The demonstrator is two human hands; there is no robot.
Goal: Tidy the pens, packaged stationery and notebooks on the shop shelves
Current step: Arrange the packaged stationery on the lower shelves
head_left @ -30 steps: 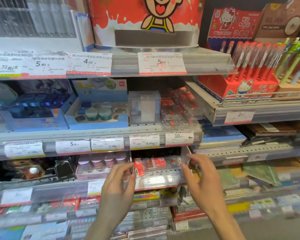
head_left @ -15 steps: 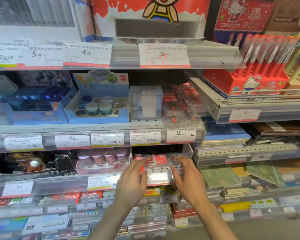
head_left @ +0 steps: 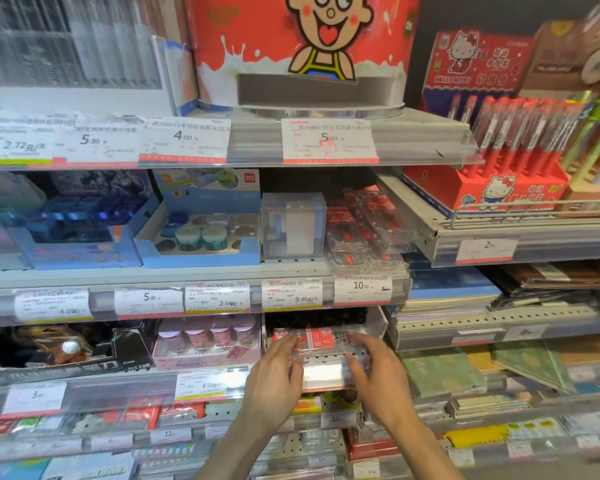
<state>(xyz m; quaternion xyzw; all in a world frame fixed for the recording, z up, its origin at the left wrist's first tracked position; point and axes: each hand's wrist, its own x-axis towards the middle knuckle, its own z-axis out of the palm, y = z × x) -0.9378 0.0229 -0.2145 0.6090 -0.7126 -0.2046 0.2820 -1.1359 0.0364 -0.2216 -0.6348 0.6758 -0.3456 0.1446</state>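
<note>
Thing in hand: a clear plastic pack (head_left: 317,341) with a red printed card inside lies at the front of the lower middle shelf (head_left: 118,389), under the 9.45 price tag.
Long axis: the pack runs from 9 o'clock to 3 o'clock, along the shelf edge.
Left hand (head_left: 274,379): its grip is at the pack's 9 o'clock end, with curled fingers that seem to pinch it.
Right hand (head_left: 378,379): its grip is at the 3 o'clock end, curled over the pack's front corner in the same way.
Which hand is nearer: neither; the pack lies between them at 12 o'clock from both wrists, so a push straight back would square it.
Judgement: this looks like seating the pack in its row; its slick cover may slip.
Neighbour at 9 o'clock: a pink tray of small pots (head_left: 207,341), just beside the pack.
Price tags: 2.72, 5.90, 4.00 and 5.00 on the top rail; 5.00, 2.04, 9.45 and 10.00 on the middle rail; 3 and 4.72 below; 2.00 at right.
Brands: "HELLO KITTY" on the red pen display (head_left: 499,174) at 2 o'clock; a cartoon-boy drum (head_left: 302,50) at 12 o'clock.
Other print: Chinese, too small and blurred to read.
Notebooks (head_left: 447,299): stacked flat at 3 o'clock.
</note>
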